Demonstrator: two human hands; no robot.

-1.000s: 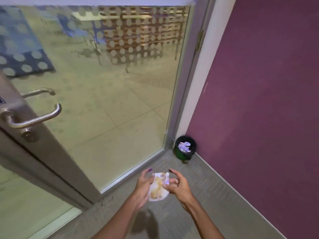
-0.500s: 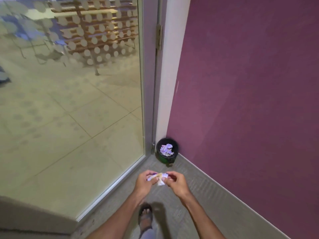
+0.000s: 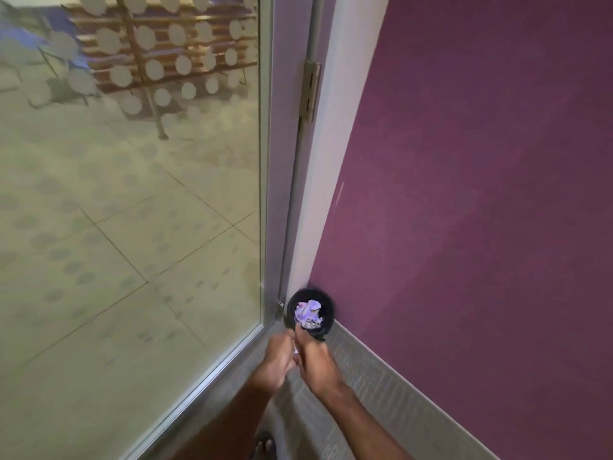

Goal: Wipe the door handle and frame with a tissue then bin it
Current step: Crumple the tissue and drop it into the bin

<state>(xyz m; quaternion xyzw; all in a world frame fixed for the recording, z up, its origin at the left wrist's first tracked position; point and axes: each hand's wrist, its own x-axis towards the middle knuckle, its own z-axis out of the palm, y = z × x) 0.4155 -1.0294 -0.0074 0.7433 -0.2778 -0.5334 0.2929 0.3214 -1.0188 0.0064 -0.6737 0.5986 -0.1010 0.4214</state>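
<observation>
My left hand and my right hand are pressed together just in front of a small black bin in the floor corner. Between them they squeeze the crumpled tissue, of which only a white sliver shows. The bin holds several crumpled white tissues. The grey metal door frame runs up from beside the bin, with a hinge high on it. The door handle is out of view.
The glass door panel with frosted dots fills the left. A purple wall fills the right and meets grey carpet at a pale skirting. My sandalled foot shows at the bottom edge.
The view swung right and closer to the bin; the door handle left the frame. My hands crumpled the spread tissue into a small wad and moved up to the bin.
</observation>
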